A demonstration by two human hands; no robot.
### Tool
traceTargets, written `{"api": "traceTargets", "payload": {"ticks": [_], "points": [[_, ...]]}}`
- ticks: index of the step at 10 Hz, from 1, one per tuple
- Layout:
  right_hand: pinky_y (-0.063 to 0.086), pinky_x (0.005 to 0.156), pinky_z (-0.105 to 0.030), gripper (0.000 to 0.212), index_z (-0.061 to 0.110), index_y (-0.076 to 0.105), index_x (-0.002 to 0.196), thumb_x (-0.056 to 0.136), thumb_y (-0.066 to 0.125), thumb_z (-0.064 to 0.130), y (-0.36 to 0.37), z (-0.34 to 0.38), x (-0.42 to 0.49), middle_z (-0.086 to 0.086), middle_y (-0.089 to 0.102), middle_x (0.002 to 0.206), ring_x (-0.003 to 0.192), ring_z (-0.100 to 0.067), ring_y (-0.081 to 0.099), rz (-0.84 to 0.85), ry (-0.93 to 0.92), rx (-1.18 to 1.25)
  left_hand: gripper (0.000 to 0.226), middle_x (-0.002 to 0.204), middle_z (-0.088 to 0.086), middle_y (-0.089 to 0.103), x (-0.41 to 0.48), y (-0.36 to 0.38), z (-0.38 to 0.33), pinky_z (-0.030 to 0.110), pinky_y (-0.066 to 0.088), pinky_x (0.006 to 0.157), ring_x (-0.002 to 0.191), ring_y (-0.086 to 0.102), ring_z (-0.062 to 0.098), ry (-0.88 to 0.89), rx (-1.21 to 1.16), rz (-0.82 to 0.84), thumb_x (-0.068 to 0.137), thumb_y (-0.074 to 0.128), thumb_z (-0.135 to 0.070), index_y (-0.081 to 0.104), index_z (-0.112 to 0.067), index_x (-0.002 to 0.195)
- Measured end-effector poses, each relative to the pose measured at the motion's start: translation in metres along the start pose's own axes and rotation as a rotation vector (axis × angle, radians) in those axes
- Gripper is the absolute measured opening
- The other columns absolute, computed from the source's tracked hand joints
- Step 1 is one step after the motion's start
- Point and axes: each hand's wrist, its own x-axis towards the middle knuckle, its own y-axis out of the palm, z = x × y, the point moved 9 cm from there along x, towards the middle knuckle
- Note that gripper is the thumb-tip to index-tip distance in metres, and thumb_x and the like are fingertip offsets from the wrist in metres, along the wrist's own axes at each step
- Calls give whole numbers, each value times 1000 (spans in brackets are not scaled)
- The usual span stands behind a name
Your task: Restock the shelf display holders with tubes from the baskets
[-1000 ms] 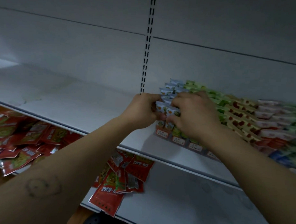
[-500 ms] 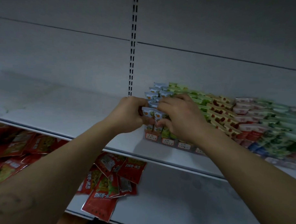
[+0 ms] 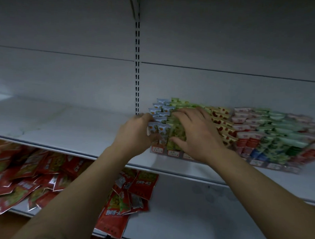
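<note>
Right hand (image 3: 193, 133): spread flat now over the green tubes (image 3: 177, 136), no longer pinching, grasping nothing.
Left hand (image 3: 136, 134): clenched as before on the blue-white tubes (image 3: 159, 129) at the holder (image 3: 171, 153) end.
Shelf (image 3: 63, 126): bare left of holder.
Meaning: tubes seated, rows being pressed level.
Baskets: out of view.

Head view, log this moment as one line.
left hand pinching blue-white tubes | right hand flat on green tubes | display holder on shelf
</note>
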Motion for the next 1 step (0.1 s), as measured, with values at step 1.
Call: {"api": "traceTargets", "payload": {"ticks": [1], "points": [[27, 112, -51, 77, 9, 54, 130, 67, 80, 45, -17, -18, -21, -10, 58, 129, 119, -28, 54, -48, 38, -18, 48, 119, 4, 54, -8, -17, -23, 38, 44, 82, 109, 50, 27, 89, 134, -135, 83, 68, -44, 54, -17, 121]]}}
